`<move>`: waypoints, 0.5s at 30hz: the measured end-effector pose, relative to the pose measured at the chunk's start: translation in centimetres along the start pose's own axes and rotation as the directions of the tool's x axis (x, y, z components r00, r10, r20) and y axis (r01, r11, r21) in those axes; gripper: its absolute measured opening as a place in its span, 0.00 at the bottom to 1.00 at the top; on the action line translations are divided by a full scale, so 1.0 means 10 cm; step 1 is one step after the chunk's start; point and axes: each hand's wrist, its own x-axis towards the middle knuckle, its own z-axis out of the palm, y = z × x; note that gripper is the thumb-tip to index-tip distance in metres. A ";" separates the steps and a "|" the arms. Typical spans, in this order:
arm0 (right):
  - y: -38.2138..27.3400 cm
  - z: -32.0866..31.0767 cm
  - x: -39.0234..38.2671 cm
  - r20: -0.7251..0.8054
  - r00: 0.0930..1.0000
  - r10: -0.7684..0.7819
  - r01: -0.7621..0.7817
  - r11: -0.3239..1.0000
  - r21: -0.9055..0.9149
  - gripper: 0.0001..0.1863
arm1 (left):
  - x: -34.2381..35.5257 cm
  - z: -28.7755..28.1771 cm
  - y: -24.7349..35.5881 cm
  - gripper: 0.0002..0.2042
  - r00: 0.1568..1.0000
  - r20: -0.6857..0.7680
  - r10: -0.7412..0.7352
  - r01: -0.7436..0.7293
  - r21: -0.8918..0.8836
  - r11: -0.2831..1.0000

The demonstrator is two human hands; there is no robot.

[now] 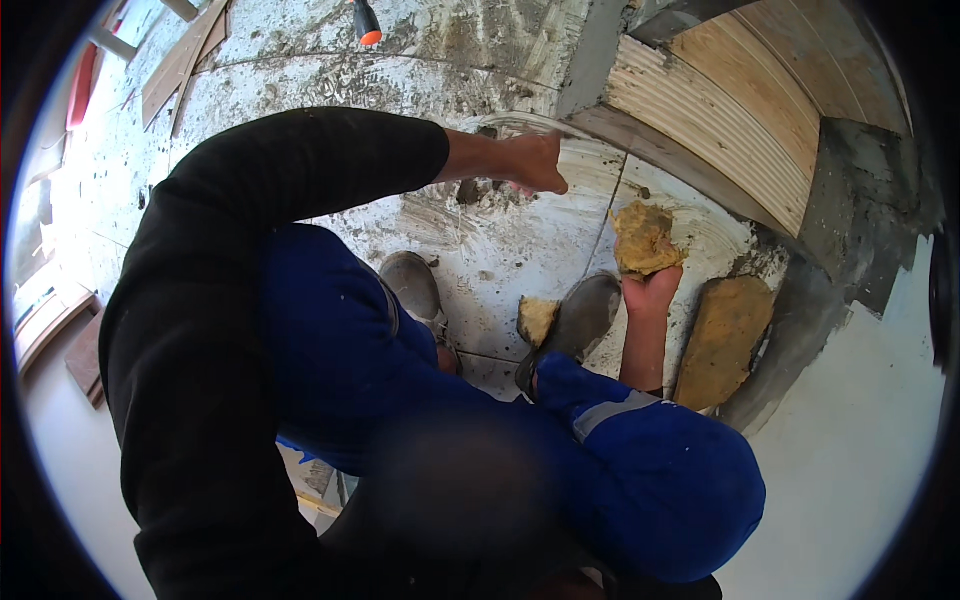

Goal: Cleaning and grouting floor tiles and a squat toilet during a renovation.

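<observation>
My right hand (650, 293) reaches out past my right knee and grips a ragged yellow sponge (643, 238), pressing it on the smeared pale floor tile (500, 250). My left hand (535, 162), at the end of a black sleeve, rests fingertips-down on the tile farther away, beside a dark clump of mortar (470, 190); I see nothing in it. A small piece of yellow sponge (537, 318) lies by my right shoe (582, 318). A bigger yellow-brown sponge block (728, 340) lies just right of my right wrist.
I squat in blue trousers with my left shoe (415, 285) on the tile. Wood-look tiles (740, 100) and a grey mortar strip (650, 145) run at the upper right. An orange-tipped tool (366, 24) lies at the top, and planks (185, 60) at the upper left.
</observation>
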 end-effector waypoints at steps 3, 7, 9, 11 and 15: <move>0.10 0.08 0.02 0.036 0.999 0.015 -0.015 1.000 0.003 0.27 | -0.02 0.00 -0.12 0.42 0.996 0.087 0.007 -0.006 -0.008 1.000; -0.01 -0.01 0.20 0.014 0.998 -0.062 0.062 0.998 -0.010 0.25 | -0.18 -0.10 0.05 0.21 0.991 -0.117 0.064 -0.018 0.356 0.934; -0.07 0.05 0.32 0.004 0.994 -0.110 0.110 0.994 0.016 0.25 | -0.27 -0.19 -0.06 0.16 0.984 -0.148 0.101 -0.024 0.451 0.892; -0.17 0.13 0.42 -0.121 0.937 -0.326 0.333 0.942 0.039 0.24 | -0.40 -0.29 -0.16 0.12 0.975 -0.177 0.137 -0.020 0.542 0.840; -0.26 0.43 0.81 -0.014 0.891 -0.454 0.453 0.891 -0.035 0.17 | -0.69 -0.53 -0.22 0.09 0.982 -0.181 0.062 0.082 0.691 0.718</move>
